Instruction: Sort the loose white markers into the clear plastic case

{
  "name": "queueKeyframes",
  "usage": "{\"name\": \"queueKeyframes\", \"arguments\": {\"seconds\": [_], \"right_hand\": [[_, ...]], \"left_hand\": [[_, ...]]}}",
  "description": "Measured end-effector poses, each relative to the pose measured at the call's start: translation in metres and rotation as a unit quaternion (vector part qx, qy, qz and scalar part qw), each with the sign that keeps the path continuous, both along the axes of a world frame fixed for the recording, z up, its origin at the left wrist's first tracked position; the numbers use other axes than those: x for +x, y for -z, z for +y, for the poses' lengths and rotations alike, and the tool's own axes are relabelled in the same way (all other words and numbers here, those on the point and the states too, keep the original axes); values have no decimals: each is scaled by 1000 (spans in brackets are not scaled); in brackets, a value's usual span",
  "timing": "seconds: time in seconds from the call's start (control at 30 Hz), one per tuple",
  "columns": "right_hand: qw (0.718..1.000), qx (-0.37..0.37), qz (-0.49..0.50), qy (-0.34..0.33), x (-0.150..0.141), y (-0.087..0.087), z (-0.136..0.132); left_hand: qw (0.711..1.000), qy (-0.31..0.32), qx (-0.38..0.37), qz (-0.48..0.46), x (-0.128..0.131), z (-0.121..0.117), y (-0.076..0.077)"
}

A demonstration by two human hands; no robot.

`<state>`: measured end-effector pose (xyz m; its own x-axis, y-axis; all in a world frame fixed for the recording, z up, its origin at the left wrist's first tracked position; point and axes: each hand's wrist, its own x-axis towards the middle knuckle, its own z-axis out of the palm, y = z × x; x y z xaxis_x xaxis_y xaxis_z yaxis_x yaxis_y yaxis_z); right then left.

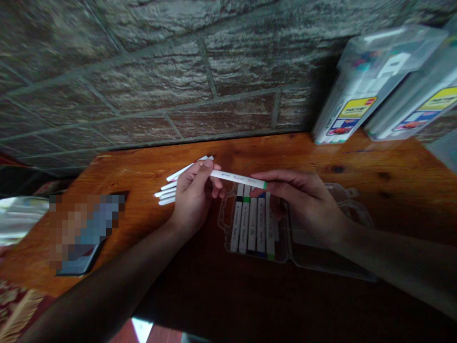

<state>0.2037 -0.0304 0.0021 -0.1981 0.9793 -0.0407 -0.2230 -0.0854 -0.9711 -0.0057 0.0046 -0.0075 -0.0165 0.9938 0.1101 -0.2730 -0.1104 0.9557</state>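
Both of my hands hold one white marker (238, 178) level above the wooden table (143, 162). My left hand (194, 193) is closed round its left end, with several more white markers (171, 186) fanned out from the same fist. My right hand (303, 200) pinches the marker's right end, by its green band. Below the hands lies an open clear plastic case (228, 238) with several white markers (253, 224) lying side by side in it.
Two clear marker boxes (360, 90) (417, 102) with yellow labels stand at the back right against a stone-brick wall (143, 71). A dark flat object, partly pixelated (85, 233), lies at the left. A shiny plastic wrap (17, 216) sits at the far left edge.
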Motion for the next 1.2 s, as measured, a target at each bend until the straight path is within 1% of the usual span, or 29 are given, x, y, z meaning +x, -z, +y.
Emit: {"name": "queueKeyframes", "arguments": {"seconds": [0.3,0.43,0.7,1.0,1.2], "right_hand": [[1000,2,-4,-1,1,-1,-1],[1000,16,-18,-1,0,1,0],[997,46,-56,-21,0,4,1],[999,22,-35,-21,0,4,-1],[999,32,-31,-9,1,6,1]], "left_hand": [[1000,-1,3,-7,0,0,0],[1000,-1,5,-13,0,0,0],[1000,3,22,-17,1,0,2],[1000,4,22,-16,1,0,2],[1000,8,19,-18,1,0,1]]}}
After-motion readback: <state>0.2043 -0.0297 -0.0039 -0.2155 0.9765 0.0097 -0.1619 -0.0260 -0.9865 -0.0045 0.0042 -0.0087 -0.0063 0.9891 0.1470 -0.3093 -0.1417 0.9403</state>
